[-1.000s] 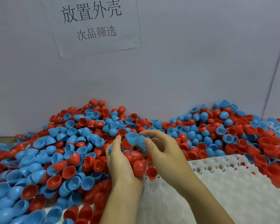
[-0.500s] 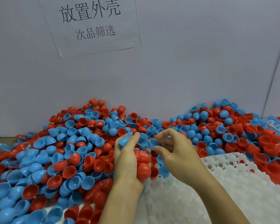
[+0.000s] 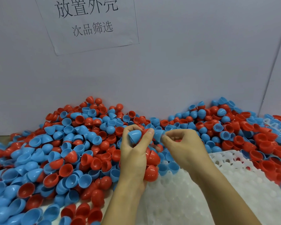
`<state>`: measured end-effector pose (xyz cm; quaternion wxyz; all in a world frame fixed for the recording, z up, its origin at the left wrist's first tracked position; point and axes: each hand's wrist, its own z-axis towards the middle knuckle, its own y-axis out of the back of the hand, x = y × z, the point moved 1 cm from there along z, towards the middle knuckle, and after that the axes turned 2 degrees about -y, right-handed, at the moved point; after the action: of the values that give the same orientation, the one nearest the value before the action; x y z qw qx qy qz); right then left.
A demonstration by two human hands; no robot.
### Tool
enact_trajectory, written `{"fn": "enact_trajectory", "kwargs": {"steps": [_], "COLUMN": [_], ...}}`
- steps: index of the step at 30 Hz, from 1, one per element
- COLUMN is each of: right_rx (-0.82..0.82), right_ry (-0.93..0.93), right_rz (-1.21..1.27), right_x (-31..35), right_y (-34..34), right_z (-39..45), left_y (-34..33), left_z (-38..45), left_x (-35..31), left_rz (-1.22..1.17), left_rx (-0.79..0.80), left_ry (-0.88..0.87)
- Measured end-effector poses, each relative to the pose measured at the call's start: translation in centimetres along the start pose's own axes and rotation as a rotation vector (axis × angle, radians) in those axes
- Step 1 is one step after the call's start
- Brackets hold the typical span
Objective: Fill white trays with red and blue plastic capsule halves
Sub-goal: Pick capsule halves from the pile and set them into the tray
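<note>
A big heap of red and blue capsule halves (image 3: 75, 143) covers the table against the wall. My left hand (image 3: 133, 158) holds a bunch of halves: a blue half (image 3: 135, 135) pinched between thumb and fingers at the top, red halves (image 3: 151, 166) cradled in the palm below. My right hand (image 3: 183, 146) sits just to the right, its fingertips pinching another blue half (image 3: 158, 135). A white tray (image 3: 201, 195) with round pockets lies under my right forearm at the lower right, mostly bare, with a couple of blue halves (image 3: 169, 168) at its near-left edge.
A grey wall stands behind the heap, with a paper sign (image 3: 91, 23) taped on it. A second white tray (image 3: 276, 125) is half buried at the far right. Capsule halves spill over the first tray's right edge.
Both hands rose slightly and stayed together. My left hand turned a blue half dome-up in its fingertips, and my right hand took hold of another blue half beside it.
</note>
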<state>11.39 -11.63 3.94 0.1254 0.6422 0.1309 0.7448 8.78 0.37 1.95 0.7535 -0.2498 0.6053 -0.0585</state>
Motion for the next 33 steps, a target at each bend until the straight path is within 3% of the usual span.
{"fn": "enact_trajectory", "kwargs": {"steps": [3,7,14,29,33], "right_rx": [-0.136,-0.201,0.108,0.134,0.074], "right_ry": [-0.003,0.030,-0.112,-0.099,0.012], "right_rz": [-0.059,-0.369,-0.834,-0.880,-0.800], "right_x": [-0.2,-1.5,-3.9,-3.7,-2.7], "right_y": [2.2,5.3,2.6,2.6,3.3], "right_z": [0.6,1.3,1.3,0.8,0.9], "left_y": [0.5,0.9,0.7,1.0,1.1], "left_z": [0.2,0.4,0.3,0.6,0.6], "left_x": [0.1,0.4,0.3,0.9,1.0], "left_rz": [-0.008,0.002,0.018,-0.107,-0.140], "left_rx": [-0.082,-0.139,-0.140,-0.117,-0.116], "left_ry": [0.024,0.075,0.089,0.289,0.331]}}
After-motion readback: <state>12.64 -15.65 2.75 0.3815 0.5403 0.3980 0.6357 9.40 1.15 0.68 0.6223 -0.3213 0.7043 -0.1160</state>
